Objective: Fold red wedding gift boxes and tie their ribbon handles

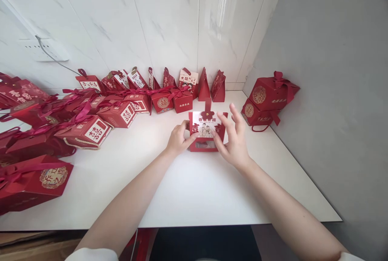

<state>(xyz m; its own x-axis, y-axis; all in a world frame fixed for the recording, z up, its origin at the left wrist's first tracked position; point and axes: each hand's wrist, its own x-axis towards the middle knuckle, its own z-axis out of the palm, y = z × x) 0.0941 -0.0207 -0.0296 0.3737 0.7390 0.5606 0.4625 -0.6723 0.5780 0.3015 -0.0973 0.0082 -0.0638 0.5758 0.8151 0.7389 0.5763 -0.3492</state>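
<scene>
A red gift box (207, 146) with a white printed front panel stands upright on the white table. The panel carries red characters and a small drawing of figures. A red strap rises from its top, and a clear window shows low on the front. My left hand (179, 139) grips the box's left side, thumb on the front and fingers behind the edge. At the right side is my right hand (235, 142), its thumb touching the front panel and its other fingers raised and spread.
Several red boxes with ribbons (119, 113) crowd the left of the white table (169, 188). A row of small upright boxes (218, 87) lines the tiled wall. Two stacked boxes (266, 99) stand against the grey panel (333, 91) at right. A cable (56, 58) hangs from a wall socket.
</scene>
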